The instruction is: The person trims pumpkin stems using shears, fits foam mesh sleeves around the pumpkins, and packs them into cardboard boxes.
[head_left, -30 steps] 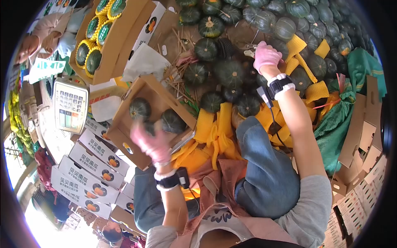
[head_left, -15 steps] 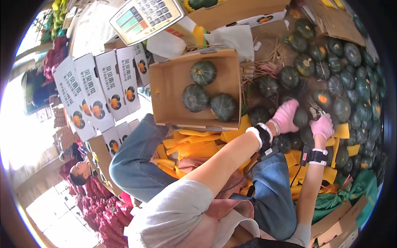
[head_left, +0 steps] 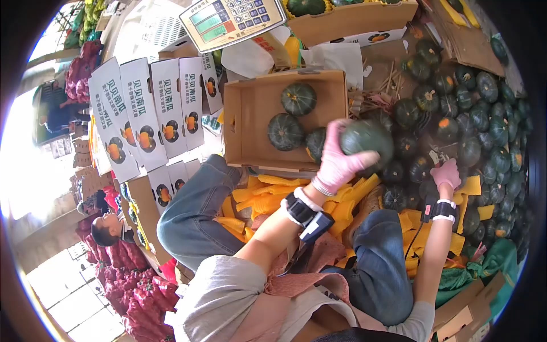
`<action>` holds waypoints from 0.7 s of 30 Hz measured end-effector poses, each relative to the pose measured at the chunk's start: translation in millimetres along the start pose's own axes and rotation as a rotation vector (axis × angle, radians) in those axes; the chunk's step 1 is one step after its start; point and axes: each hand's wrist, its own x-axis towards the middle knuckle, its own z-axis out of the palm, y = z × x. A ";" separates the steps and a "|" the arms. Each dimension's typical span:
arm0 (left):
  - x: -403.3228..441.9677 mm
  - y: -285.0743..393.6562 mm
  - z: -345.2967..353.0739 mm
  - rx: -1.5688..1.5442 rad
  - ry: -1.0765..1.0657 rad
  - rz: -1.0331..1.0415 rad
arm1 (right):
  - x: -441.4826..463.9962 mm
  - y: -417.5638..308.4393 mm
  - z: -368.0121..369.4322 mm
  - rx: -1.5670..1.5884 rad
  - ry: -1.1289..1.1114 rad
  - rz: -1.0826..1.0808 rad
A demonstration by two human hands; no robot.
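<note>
My left hand (head_left: 335, 162), in a pink glove, grips a dark green pumpkin (head_left: 366, 142) just over the right rim of an open cardboard box (head_left: 245, 128). Inside that box lie a pumpkin (head_left: 299, 98), a second one (head_left: 285, 131) and a third (head_left: 315, 143), partly hidden behind my left hand. My right hand (head_left: 446, 174), also gloved in pink, is closed low over the pile at the right. Metal shears (head_left: 437, 155) stick out from its fingers, their blades blurred. Many green pumpkins (head_left: 468, 149) surround it.
Printed white cartons (head_left: 162, 108) stand in a row left of the box. A scale (head_left: 233, 23) is behind it. Yellow foam sleeves (head_left: 268, 196) lie around my legs. Another box (head_left: 353, 23) with pumpkins is at the back. A person (head_left: 108, 228) is at the far left.
My left hand has lifted a pumpkin off the pile and carried it left to the box's edge. My right hand stays nearly in place with the shears. The view has shifted slightly.
</note>
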 end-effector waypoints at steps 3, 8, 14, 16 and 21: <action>23.1 2.1 -22.0 0.023 0.299 0.141 | -3.8 -1.4 0.4 0.003 0.029 0.007; 67.2 -18.5 -66.6 0.255 0.466 0.072 | -1.6 -1.2 3.5 -0.008 0.041 -0.001; 40.9 27.9 -98.3 1.113 0.335 0.104 | 0.4 0.6 8.4 -0.011 0.072 -0.016; 44.0 38.8 -122.4 1.083 0.483 0.188 | 0.1 -0.9 7.6 -0.027 0.077 0.002; 81.8 56.3 -150.2 1.238 0.340 0.008 | -1.0 -0.6 6.9 -0.018 0.071 -0.004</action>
